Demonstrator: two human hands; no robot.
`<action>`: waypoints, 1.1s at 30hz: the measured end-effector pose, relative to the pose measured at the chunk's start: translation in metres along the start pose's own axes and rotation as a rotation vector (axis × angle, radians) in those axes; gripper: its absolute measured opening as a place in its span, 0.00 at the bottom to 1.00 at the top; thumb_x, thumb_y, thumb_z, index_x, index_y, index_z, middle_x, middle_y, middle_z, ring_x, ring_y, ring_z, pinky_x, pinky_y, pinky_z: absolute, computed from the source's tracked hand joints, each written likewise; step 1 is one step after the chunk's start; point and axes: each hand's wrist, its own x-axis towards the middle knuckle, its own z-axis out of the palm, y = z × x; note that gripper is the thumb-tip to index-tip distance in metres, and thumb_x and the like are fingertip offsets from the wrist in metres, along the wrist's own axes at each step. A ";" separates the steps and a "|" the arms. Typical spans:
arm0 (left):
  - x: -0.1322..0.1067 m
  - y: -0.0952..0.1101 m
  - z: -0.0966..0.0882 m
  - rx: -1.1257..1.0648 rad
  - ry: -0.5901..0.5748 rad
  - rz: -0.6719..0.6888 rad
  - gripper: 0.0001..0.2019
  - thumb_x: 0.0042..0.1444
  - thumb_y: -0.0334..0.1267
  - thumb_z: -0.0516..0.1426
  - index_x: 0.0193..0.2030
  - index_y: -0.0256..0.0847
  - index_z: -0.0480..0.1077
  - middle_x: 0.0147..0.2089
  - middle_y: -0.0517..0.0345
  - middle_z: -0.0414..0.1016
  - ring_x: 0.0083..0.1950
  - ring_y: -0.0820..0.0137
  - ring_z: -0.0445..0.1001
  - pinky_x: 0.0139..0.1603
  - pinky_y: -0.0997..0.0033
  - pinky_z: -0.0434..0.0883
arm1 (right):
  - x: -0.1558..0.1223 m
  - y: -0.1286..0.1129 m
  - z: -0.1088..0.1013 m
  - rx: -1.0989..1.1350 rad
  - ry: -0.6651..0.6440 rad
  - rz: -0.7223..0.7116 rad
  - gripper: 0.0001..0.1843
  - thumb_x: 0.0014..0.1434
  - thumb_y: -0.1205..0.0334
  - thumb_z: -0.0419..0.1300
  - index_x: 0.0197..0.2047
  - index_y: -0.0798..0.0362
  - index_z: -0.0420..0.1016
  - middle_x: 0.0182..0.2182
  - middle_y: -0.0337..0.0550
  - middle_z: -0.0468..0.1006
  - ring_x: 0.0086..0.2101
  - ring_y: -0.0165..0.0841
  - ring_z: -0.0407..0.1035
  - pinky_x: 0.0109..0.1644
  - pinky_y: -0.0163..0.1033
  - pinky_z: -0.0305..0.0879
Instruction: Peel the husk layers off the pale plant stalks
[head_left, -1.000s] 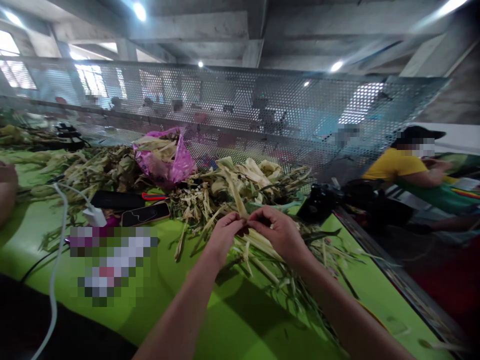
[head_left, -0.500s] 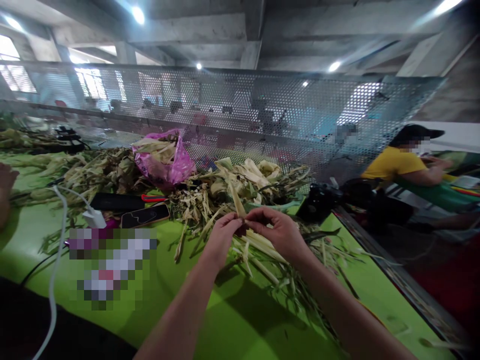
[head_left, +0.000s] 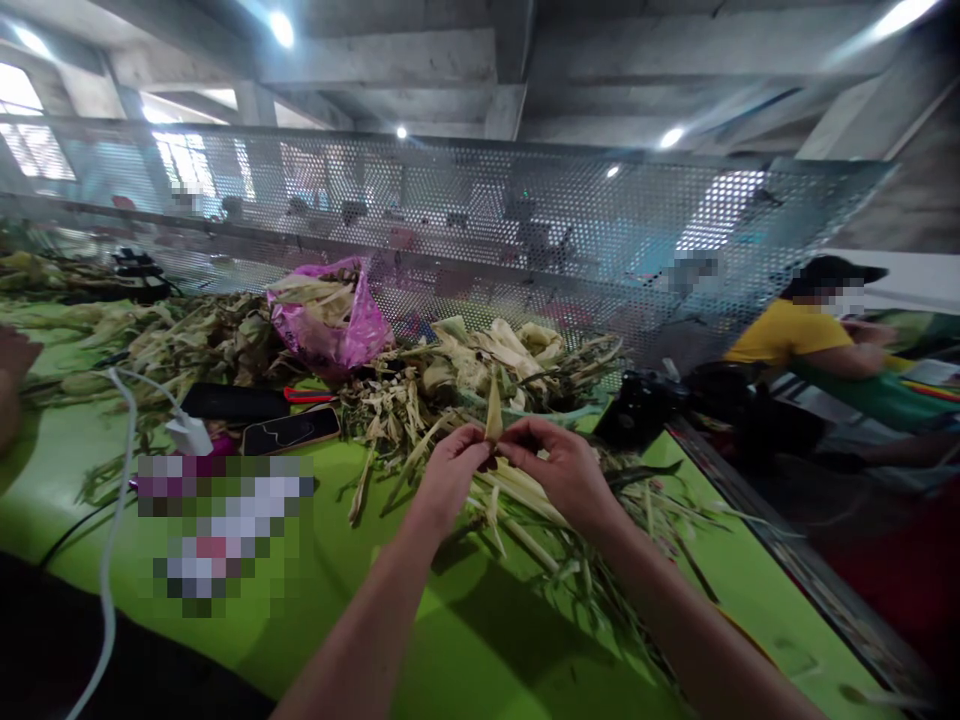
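Observation:
My left hand [head_left: 448, 470] and my right hand [head_left: 564, 470] meet over the green table [head_left: 480, 640], fingertips pinched together on a pale dried leaf strip [head_left: 493, 415] that sticks up between them. More loose strips [head_left: 525, 500] lie under and just beyond my hands. Behind them is a heap of dried husks and leaves [head_left: 480, 375].
A pink plastic bag [head_left: 330, 315] of husks sits at the back left, with two phones [head_left: 289, 430], a white charger and cable [head_left: 187, 432] nearby. A perforated metal screen [head_left: 480, 230] backs the table. A person in a yellow shirt [head_left: 795, 330] works at the right; another person's hand [head_left: 11, 385] shows at far left.
The strip between my fingers has become shorter above my hands and now stands nearly upright. Both hands stay in the same place.

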 end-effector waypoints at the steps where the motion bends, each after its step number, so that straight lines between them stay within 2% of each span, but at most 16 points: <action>1: -0.001 0.001 0.000 0.010 -0.014 0.011 0.05 0.49 0.38 0.56 0.29 0.38 0.69 0.28 0.61 0.66 0.30 0.74 0.63 0.35 0.75 0.61 | 0.000 -0.001 0.000 0.024 -0.002 0.012 0.07 0.54 0.58 0.61 0.32 0.53 0.73 0.27 0.39 0.76 0.30 0.33 0.69 0.36 0.36 0.65; 7: -0.005 0.004 0.003 0.022 -0.054 0.025 0.07 0.50 0.39 0.57 0.30 0.37 0.70 0.28 0.60 0.66 0.31 0.74 0.63 0.34 0.75 0.61 | -0.001 -0.006 0.000 0.010 0.024 0.082 0.05 0.53 0.61 0.59 0.30 0.54 0.71 0.24 0.38 0.74 0.26 0.31 0.67 0.32 0.35 0.64; 13: -0.003 0.004 0.001 -0.047 0.047 -0.024 0.05 0.49 0.37 0.56 0.25 0.39 0.68 0.25 0.60 0.63 0.28 0.73 0.60 0.30 0.74 0.58 | -0.001 -0.003 0.001 0.094 -0.015 -0.040 0.08 0.55 0.59 0.62 0.36 0.53 0.75 0.30 0.41 0.78 0.32 0.34 0.71 0.39 0.38 0.67; 21: -0.003 0.002 0.000 -0.026 0.005 -0.036 0.04 0.48 0.35 0.54 0.26 0.39 0.67 0.25 0.61 0.63 0.29 0.72 0.61 0.33 0.73 0.59 | 0.000 0.000 -0.001 -0.068 0.020 -0.133 0.03 0.54 0.62 0.62 0.33 0.52 0.76 0.29 0.40 0.78 0.31 0.33 0.71 0.39 0.36 0.67; 28: -0.003 0.003 0.003 -0.006 0.004 0.022 0.03 0.48 0.34 0.54 0.29 0.38 0.68 0.28 0.62 0.65 0.31 0.75 0.62 0.34 0.76 0.60 | -0.001 -0.004 0.000 -0.023 0.010 -0.007 0.05 0.54 0.60 0.61 0.32 0.53 0.73 0.26 0.39 0.76 0.29 0.32 0.70 0.35 0.35 0.65; 33: -0.005 0.002 0.002 0.060 -0.063 0.066 0.04 0.51 0.36 0.54 0.29 0.38 0.67 0.27 0.62 0.63 0.30 0.75 0.61 0.32 0.75 0.59 | -0.001 -0.004 -0.002 -0.011 0.025 0.045 0.05 0.54 0.62 0.60 0.30 0.54 0.71 0.24 0.37 0.73 0.27 0.31 0.67 0.33 0.35 0.63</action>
